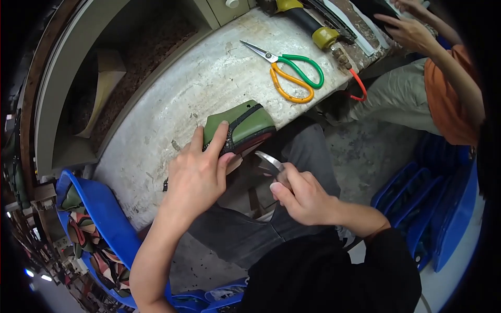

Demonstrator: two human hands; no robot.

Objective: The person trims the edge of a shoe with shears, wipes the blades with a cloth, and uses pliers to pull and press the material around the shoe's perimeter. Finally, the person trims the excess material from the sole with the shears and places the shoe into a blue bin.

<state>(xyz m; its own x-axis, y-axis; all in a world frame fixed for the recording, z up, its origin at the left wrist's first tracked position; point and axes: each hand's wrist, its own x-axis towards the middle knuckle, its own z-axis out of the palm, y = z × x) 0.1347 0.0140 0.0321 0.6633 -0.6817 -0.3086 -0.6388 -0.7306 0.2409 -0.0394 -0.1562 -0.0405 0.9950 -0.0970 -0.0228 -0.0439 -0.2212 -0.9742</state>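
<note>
Head view. The shoe (241, 127) was green, with a dark stitched strip and a reddish-brown sole edge. It sat at the near edge of the workbench (182, 94), partly overhanging it. The left hand (198, 175) was closed on its near end, with the index finger laid along the upper. The right hand (302, 197) pinched a curved metal blade (269, 159), its tip just beside the sole. Scissors (292, 77) lay well apart on the bench, bare surface between. A blue crate (102, 208) stood left. Another person's hand (412, 32) was far right.
</note>
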